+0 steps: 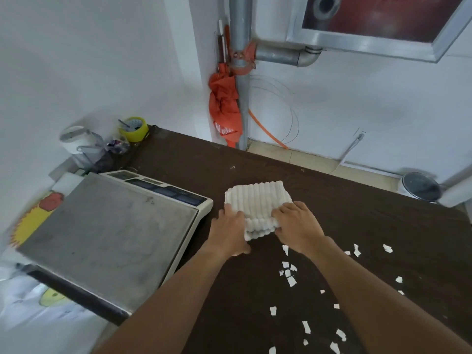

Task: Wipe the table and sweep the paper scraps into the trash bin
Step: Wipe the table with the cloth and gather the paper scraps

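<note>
A white ribbed cloth (258, 200) lies folded on the dark brown table (357, 213), just right of the scale. My left hand (228, 229) grips the cloth's near left corner. My right hand (297, 224) presses down on its near right edge with the fingers curled over it. Several white paper scraps (290, 273) are scattered on the table near me, between and to the right of my forearms. A small round trash bin (420, 186) with a dark lid stands on the floor beyond the table's far right edge.
A weighing scale with a steel platter (112, 236) fills the table's left side. A white kettle (76, 141), a yellow tape roll (134, 129) and small clutter sit at the far left corner. A grey pipe (241, 72) with an orange umbrella (224, 108) stands behind the table.
</note>
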